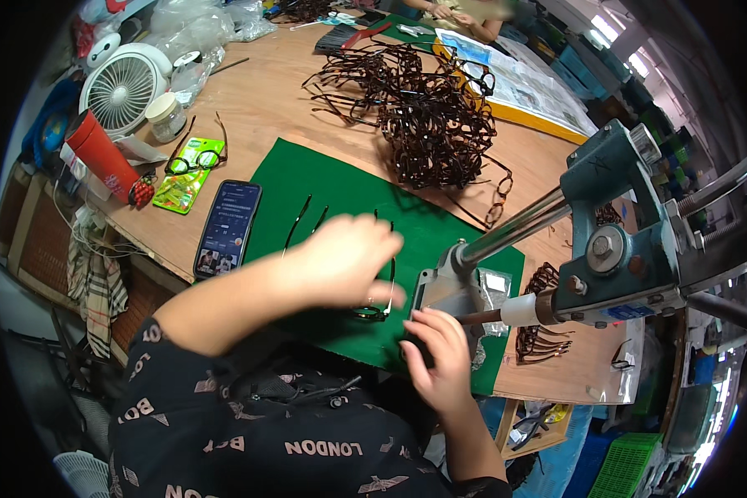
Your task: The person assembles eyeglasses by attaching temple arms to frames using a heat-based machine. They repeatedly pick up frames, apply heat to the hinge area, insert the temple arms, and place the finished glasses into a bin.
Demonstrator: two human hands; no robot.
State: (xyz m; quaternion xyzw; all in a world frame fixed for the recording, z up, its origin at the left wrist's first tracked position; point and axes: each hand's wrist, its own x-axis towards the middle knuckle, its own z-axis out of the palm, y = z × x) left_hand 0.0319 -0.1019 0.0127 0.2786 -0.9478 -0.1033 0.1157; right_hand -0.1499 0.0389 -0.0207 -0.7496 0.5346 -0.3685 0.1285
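Note:
My left hand (349, 257) is over the green mat (282, 170), its fingers smeared by motion. Dark eyeglass frames lie under and around it; temple arms (297, 226) stick out past the wrist, and a rim (372, 314) shows below the fingers. Most of these frames are hidden by the hand, so I cannot tell whether it grips them. My right hand (441, 353) is at the metal base (448, 292) of a green bench press (610, 241). Its fingertips are by the base's near edge and the thumb stands apart, with nothing visible between them.
A tangled heap of tortoiseshell frames (432, 124) fills the back. Left of the mat are a phone (228, 228), a frame on a green packet (189, 178), a red tumbler (104, 158), a jar (166, 116) and a fan (124, 87). Stacked frames (544, 319) lie right. Another person's hands (452, 15) show far back.

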